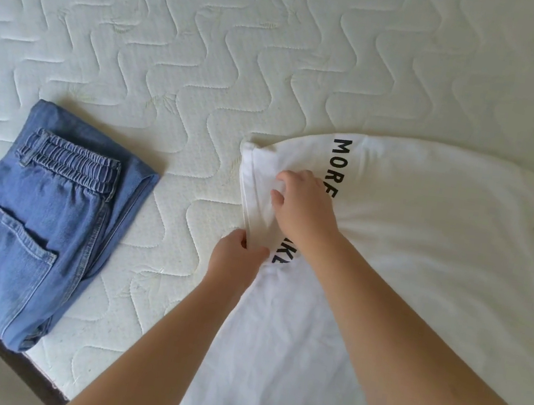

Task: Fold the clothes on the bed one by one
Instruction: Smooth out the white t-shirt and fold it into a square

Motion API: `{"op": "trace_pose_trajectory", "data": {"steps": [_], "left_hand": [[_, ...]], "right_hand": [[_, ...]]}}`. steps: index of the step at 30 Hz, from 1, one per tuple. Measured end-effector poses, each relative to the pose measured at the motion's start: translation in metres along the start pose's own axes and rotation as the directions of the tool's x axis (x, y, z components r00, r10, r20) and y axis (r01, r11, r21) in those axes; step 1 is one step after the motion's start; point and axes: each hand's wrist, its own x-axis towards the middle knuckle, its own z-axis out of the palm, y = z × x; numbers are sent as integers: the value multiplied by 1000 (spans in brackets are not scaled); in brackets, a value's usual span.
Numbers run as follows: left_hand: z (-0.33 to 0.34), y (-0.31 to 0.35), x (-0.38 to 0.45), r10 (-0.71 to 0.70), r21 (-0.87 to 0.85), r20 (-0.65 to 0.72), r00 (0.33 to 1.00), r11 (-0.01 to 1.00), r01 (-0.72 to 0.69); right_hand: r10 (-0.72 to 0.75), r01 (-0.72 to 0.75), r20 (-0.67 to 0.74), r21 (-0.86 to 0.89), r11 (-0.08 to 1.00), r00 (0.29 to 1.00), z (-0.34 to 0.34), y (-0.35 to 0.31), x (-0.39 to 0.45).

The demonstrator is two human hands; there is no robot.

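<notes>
1. The folded blue denim jeans (36, 227) are lying at the near left corner of the white quilted mattress of the bed (214, 38), so by my judgement 1 garment is already done.
2. The white cotton T-shirt with black lettering (423, 260) is lying spread across the right side of the bed, well apart from the jeans, and it is the piece in hand.
3. The left hand (234, 258) is pinching the shirt's left edge, thumb and fingers (259, 253) closing narrow on the cloth.
4. The right hand (306, 208) is resting on the gathered edge just above it, its fingers (280, 197) curling into the fabric.
5. My read: the side fold is starting. The next move is calling for both hands lifting that edge together and carrying it rightward over the shirt's middle, keeping the crease straight and flat.
</notes>
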Motion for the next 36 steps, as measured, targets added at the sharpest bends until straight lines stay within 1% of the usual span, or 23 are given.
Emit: {"op": "trace_pose_trajectory", "data": {"steps": [2,4,5,6,8,9,11,13,16,18,20,22,24,26,27,29,31,32,36], "left_hand": [[3,3,1,0,-6,17,1000,1000,0],[5,1,1,21,-28,24,1000,999,-20],[5,-1,0,29,-35,21,999,999,-28],[4,-4,-1,33,-57,20,999,998,-32],[1,-13,-6,40,-163,68,997,986,-28],[0,-17,-8,41,-199,101,994,980,-21],[-1,-22,-10,45,-204,128,991,979,-18],[0,-21,-8,84,-193,115,990,979,-61],[2,-19,-4,137,-158,119,983,981,-117],[1,-20,-1,129,-146,126,984,983,-110],[-1,-23,2,129,-93,126,984,989,-118],[-4,-27,3,134,-96,135,982,988,-122],[-6,-27,3,143,-130,145,979,984,-124],[-5,-27,4,153,-142,139,978,981,-133],[-4,-26,4,152,-147,131,980,980,-133],[-3,-24,4,153,-142,134,979,981,-134],[-5,-23,4,160,-136,156,975,981,-139],[-5,-23,5,165,-130,163,973,981,-144],[-6,-18,3,180,-100,173,968,981,-164]], "right_hand": [[18,-18,-89,-4,1000,996,0,-9,7],[-38,38,-164,-8,999,986,-1,-17,14],[-60,68,-175,35,997,983,-2,-21,18],[-64,80,-163,92,993,984,-4,-23,23],[-23,46,-115,197,979,993,-7,-24,35],[-4,20,-77,206,978,997,-8,-23,41],[1,-2,7,156,988,1000,-8,-20,52],[14,-21,73,98,995,997,-8,-21,63],[53,-54,128,6,999,990,-12,-26,76],[43,-52,103,85,995,994,-15,-31,79],[17,-18,7,174,985,1000,-19,-36,76],[1,12,-72,181,983,997,-20,-40,69],[31,-15,-166,98,995,986,-16,-45,56],[32,-62,-278,-97,993,960,-8,-53,41],[36,-95,-289,-193,977,957,-1,-57,34],[114,-176,-220,-288,941,969,13,-63,22],[202,-237,-142,-313,920,969,23,-61,18],[213,-247,-138,-310,918,967,26,-57,17],[132,-175,-167,-272,946,977,19,-49,21]]}}
